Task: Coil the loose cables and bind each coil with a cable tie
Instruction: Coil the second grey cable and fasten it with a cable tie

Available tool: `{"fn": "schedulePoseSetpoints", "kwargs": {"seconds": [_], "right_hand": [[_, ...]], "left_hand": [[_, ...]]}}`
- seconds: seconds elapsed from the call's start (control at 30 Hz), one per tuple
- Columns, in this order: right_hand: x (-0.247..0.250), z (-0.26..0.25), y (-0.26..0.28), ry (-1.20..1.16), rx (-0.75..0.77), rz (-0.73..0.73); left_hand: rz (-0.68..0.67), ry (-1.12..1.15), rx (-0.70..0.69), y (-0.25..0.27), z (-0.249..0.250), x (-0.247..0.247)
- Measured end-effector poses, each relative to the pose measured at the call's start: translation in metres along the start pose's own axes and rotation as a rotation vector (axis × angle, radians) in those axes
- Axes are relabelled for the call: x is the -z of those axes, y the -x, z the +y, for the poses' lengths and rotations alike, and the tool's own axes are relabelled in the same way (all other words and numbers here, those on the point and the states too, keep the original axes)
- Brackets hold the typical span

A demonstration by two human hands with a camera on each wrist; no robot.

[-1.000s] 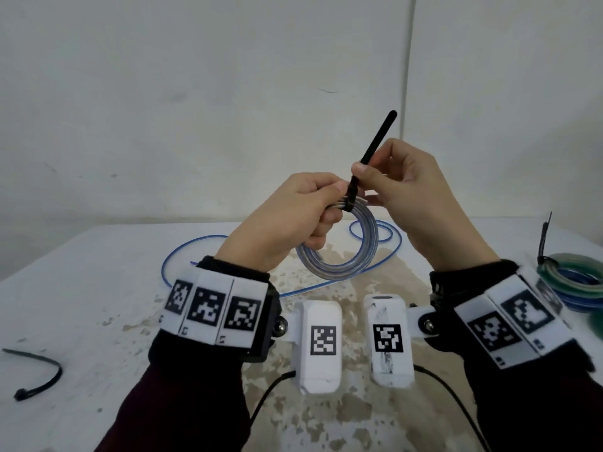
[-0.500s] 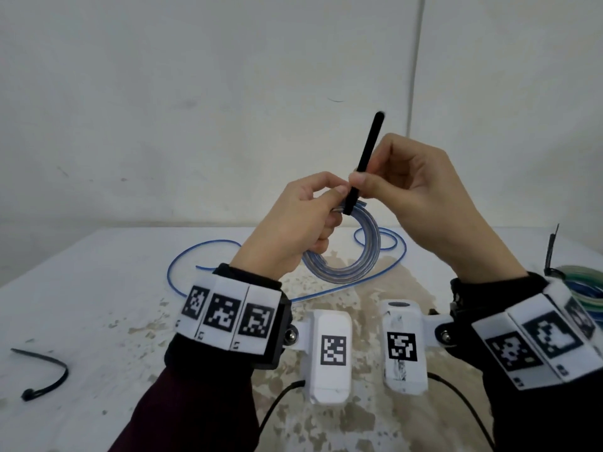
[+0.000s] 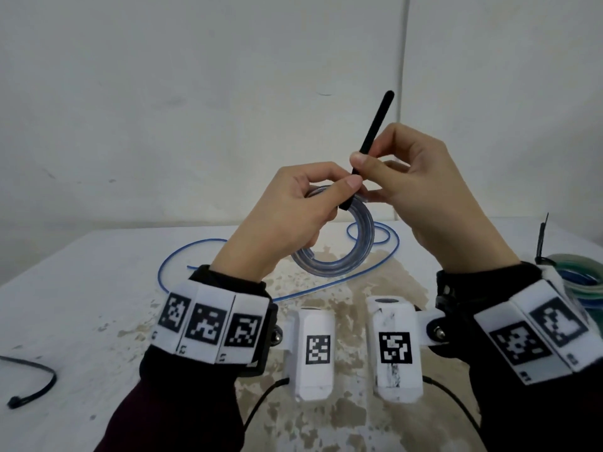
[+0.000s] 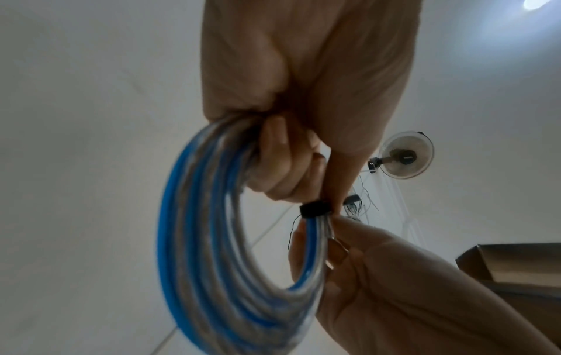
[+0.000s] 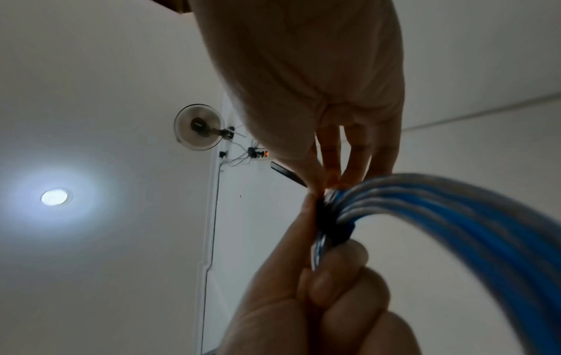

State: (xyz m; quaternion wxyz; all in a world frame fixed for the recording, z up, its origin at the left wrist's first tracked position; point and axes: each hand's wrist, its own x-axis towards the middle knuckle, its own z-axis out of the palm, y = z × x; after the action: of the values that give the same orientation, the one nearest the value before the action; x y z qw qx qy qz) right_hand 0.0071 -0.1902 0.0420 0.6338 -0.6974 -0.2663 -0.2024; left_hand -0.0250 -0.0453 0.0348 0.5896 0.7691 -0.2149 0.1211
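Note:
A coil of clear-and-blue cable (image 3: 342,256) hangs in the air above the table. My left hand (image 3: 342,187) grips its top, thumb beside the black cable tie (image 3: 372,135). The tie's band circles the coil strands (image 4: 314,209) just below my left fingers. My right hand (image 3: 365,161) pinches the tie's tail between thumb and forefinger, and the tail sticks up and to the right. In the right wrist view the band (image 5: 331,223) sits tight on the coil (image 5: 455,216), with the tail (image 5: 288,176) passing behind my fingers.
A loose blue cable (image 3: 182,265) snakes over the stained white table (image 3: 81,305) behind the hands. A spare black cable tie (image 3: 36,383) lies at the near left. Tied green and blue coils (image 3: 584,282) sit at the right edge. A white wall stands behind.
Both hands and the coil have risen a little, and the coil has turned so more of its ring faces me. The right hand keeps its pinch on the tie tail.

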Motion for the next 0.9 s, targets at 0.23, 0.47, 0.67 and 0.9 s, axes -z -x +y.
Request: {"fn": "schedulePoseSetpoints", "kwargs": {"seconds": [0.23, 0.47, 0.67, 0.9], "right_hand": [[-0.006, 0.001, 0.002, 0.038, -0.023, 0.063], [0.005, -0.012, 0.004, -0.097, -0.234, -0.243], [0.011, -0.009, 0.008, -0.159, -0.227, -0.509], [0.024, -0.002, 0.027, -0.232, -0.412, -0.280]], "left_hand": [[0.001, -0.121, -0.025, 0.003, 0.006, 0.000], [0.104, 0.114, -0.110, 0.000, 0.006, 0.014], [0.171, 0.182, -0.203, -0.006, -0.012, 0.028], [0.145, 0.081, -0.033, -0.012, -0.032, -0.001]]}}
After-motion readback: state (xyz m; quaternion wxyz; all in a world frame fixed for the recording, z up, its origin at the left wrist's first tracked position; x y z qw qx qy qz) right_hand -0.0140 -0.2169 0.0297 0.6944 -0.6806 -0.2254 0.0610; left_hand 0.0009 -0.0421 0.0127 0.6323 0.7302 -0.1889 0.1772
